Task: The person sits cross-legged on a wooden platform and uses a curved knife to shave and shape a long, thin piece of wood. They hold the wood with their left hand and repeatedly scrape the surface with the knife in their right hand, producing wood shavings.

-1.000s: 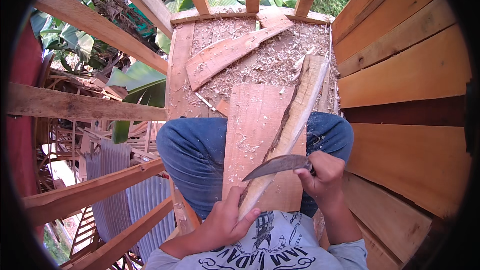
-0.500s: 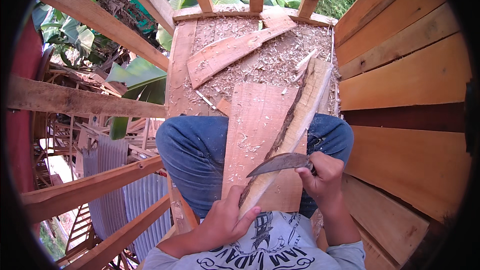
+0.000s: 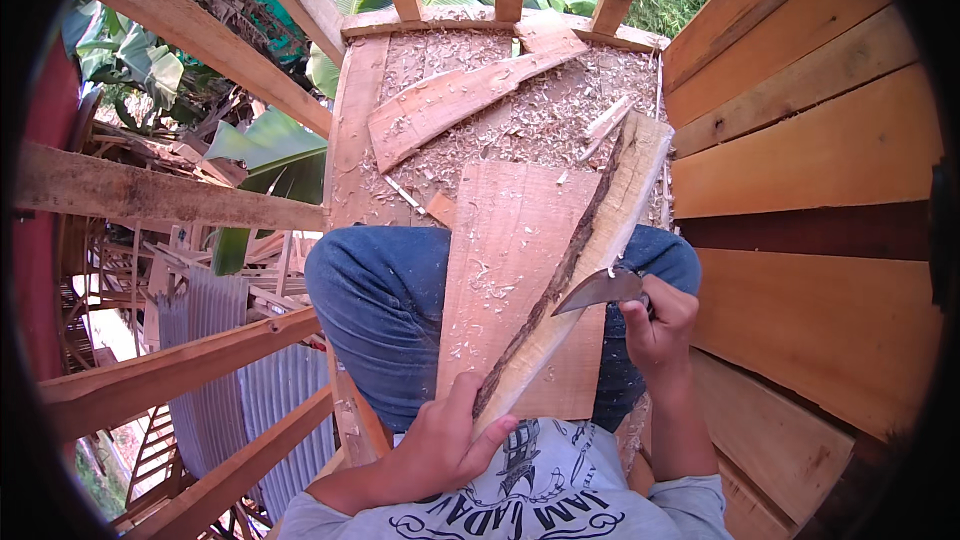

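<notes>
The bark-edged wooden strip (image 3: 608,225) lies over the flat board (image 3: 485,240) on the lap, its long axis running from 7 to 1 o'clock. The left hand (image 3: 448,448) has its fingers grasping the strip's 7 o'clock end. The right hand (image 3: 660,328), nearer the strip's mid-length, has its fingers clenched on the handle of the curved knife (image 3: 606,288), with the strip at 10 o'clock from them and the blade laid across it, tip between 8 and 9 o'clock.

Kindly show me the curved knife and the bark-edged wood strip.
Curved knife (image 3: 604,289): head view, middle of the blade.
Bark-edged wood strip (image 3: 599,242): head view, pale face near its middle.
</notes>
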The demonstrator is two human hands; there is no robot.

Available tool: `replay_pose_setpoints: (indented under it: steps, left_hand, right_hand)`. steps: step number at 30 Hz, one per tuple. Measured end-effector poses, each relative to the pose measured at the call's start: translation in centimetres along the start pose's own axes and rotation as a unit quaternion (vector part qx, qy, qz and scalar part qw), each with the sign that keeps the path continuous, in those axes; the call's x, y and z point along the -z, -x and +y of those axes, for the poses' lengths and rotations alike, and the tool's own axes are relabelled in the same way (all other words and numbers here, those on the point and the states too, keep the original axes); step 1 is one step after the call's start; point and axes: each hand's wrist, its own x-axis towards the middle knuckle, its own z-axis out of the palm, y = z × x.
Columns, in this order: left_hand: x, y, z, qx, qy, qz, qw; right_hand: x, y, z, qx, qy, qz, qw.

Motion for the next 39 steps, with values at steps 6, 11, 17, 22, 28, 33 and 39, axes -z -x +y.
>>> replay_pose_setpoints:
  steps: [6, 11, 17, 22, 28, 33, 39]
  left_hand:
    - [0.1, 0.5, 0.4, -0.035, -0.011, 0.018, 0.999]
    - [0.0, 0.4, 0.5, -0.049, -0.026, 0.024, 0.998]
    - [-0.3, 0.1, -0.1, -0.053, -0.015, 0.034, 0.998]
    - [0.0, 0.2, -0.2, -0.035, 0.005, 0.035, 0.999]
    - [0.3, 0.5, 0.0, -0.012, 0.025, 0.023, 0.999]
    - [0.2, 0.6, -0.3, -0.015, 0.035, 0.041, 0.998]
    - [-0.3, 0.4, -1.0, -0.063, 0.054, 0.069, 0.994]
  right_hand:
    - [0.0, 0.0, 0.3, -0.065, -0.022, 0.014, 0.998]
    - [-0.2, 0.3, -0.4, 0.001, -0.03, -0.011, 0.999]
    - [-0.4, -0.2, 0.9, -0.021, -0.005, 0.009, 1.0]
    - [-0.3, -1.1, 0.2, -0.085, -0.037, 0.015, 0.996]
    - [0.4, -2.0, 1.7, -0.058, 0.009, 0.004, 0.998]
    - [-0.6, -2.1, -1.2, 0.037, 0.001, -0.049, 0.998]
    - [-0.9, -2.1, 0.6, -0.071, -0.008, -0.008, 0.997]
